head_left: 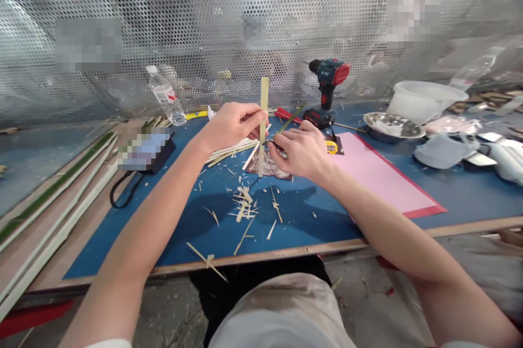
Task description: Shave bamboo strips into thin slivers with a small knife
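My left hand (232, 126) is closed around a pale bamboo strip (263, 98) that stands upright, its lower end resting on a small block (269, 165) on the blue table (327, 217). My right hand (298, 150) is closed on a small blade or tool (273, 144) pressed against the strip's side; the tool is mostly hidden by the fingers. Bamboo shavings (245, 207) lie scattered on the table just below both hands. More bamboo slats (229, 152) lie under my left hand.
A cordless drill (329, 84) stands behind the hands. A water bottle (165, 96) is at the back left, a black device (153, 152) with a cord beside it. A pink sheet (379, 176), metal dish (392, 126) and white tub (423, 98) are right. Long slats (53, 201) lie left.
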`<state>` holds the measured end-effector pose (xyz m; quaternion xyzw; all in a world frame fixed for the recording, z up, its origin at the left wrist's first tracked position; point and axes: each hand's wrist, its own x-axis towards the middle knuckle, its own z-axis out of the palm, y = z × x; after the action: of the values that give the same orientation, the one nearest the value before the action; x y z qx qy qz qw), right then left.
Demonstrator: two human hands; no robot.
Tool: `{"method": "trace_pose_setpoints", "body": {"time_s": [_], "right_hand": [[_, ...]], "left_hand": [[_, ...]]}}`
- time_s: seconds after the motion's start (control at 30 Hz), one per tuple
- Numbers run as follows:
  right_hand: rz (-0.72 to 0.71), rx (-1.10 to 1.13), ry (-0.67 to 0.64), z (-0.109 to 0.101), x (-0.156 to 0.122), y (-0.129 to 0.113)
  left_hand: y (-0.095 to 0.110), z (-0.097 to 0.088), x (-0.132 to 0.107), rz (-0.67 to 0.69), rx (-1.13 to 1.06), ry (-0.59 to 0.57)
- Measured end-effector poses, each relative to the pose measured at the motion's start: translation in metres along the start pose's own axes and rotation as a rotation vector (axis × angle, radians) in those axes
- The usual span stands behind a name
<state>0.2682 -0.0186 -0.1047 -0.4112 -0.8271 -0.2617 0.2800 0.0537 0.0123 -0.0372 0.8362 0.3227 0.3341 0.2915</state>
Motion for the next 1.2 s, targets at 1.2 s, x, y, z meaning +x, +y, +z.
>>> {"method": "trace_pose_setpoints", "body": {"time_s": [1.2], "right_hand": [[-0.041, 0.005, -0.075, 0.018, -0.008, -0.005]], "left_hand": [[-0.004, 0.004, 0.0, 0.017, 0.132, -0.021]]}}
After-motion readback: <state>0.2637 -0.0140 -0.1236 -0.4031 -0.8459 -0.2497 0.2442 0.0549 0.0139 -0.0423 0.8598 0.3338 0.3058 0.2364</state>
